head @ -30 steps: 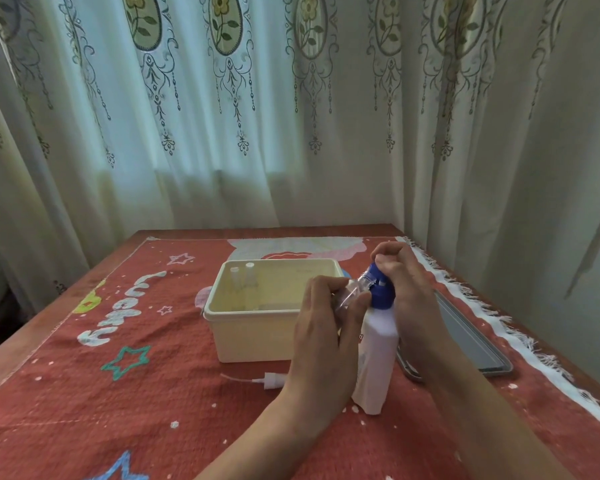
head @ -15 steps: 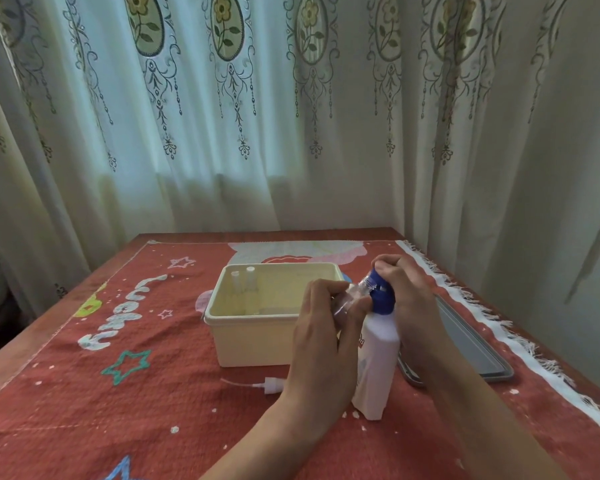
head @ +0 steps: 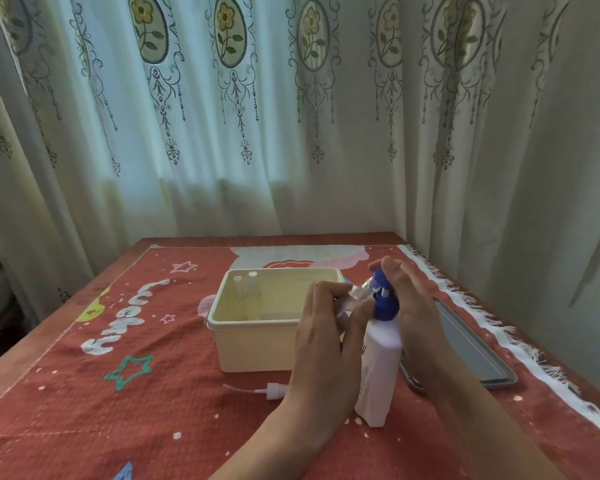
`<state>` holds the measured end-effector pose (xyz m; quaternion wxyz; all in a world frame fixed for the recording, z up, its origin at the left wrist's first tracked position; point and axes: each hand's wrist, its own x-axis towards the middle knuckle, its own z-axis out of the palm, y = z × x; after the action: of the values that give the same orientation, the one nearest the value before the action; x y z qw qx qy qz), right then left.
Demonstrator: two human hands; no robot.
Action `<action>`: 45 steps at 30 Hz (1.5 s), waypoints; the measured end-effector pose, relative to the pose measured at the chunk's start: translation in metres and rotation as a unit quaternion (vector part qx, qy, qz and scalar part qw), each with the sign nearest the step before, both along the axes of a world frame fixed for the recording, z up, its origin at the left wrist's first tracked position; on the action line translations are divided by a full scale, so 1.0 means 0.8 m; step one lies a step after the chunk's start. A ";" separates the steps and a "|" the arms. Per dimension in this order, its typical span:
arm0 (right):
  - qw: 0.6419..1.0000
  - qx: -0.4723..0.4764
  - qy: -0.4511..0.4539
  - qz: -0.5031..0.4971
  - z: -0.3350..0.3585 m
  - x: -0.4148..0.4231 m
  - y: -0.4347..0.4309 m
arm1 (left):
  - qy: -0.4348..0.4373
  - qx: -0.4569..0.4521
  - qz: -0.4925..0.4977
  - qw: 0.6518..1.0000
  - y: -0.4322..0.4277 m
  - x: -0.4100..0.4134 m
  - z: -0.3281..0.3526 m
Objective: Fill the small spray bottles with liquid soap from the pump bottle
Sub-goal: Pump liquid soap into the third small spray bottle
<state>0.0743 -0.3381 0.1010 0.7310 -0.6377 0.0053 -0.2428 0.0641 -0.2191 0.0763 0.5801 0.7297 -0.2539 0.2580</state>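
1. Right of centre in the lower half of the frame, the white pump bottle (head: 378, 368) stands upright on the red cloth (head: 84, 393), with its blue pump head (head: 383, 303) on top.
2. The right hand (head: 416, 313) comes in from the lower right and lies over that head, fingers curled across its top. The thumb is hidden from where I stand.
3. The left hand (head: 326, 341) reaches up from the bottom centre and grips a small spray bottle (head: 359, 294) of clear plastic, with fingers and thumb wrapped round its lower part.
4. That little bottle is tilted, its neck up and to the right, close against the pump's spout. I cannot tell whether soap is running.
5. Just left of the hands sits a cream box (head: 257, 351), open at the top, with two more small bottles (head: 245, 289) standing upright in its far left corner.
6. Below the box in the frame, a white spray cap (head: 274, 390) lies on its side on the cloth, its thin tube pointing left.
7. A grey tray (head: 475, 355) lies flat at the right, partly behind the right forearm.
8. Flowered curtains (head: 291, 133) fill the upper half of the frame.
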 end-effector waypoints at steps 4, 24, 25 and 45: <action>1.000 -0.022 -0.007 -0.004 0.000 0.003 -0.003 | 0.002 0.001 0.004 1.000 -0.001 0.001 -0.002; 0.999 -0.017 -0.025 0.024 -0.005 0.002 -0.006 | -0.002 -0.003 -0.008 1.000 0.002 0.000 0.002; 0.999 -0.023 -0.018 0.019 -0.003 0.001 -0.004 | -0.002 -0.004 -0.009 1.000 0.002 0.001 0.003; 0.999 -0.033 -0.019 0.002 -0.005 0.001 -0.007 | 0.006 0.000 0.004 1.000 0.001 0.001 -0.001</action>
<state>0.0754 -0.3435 0.0972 0.7099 -0.6569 -0.0185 -0.2533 0.0647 -0.2187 0.0755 0.5808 0.7320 -0.2476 0.2561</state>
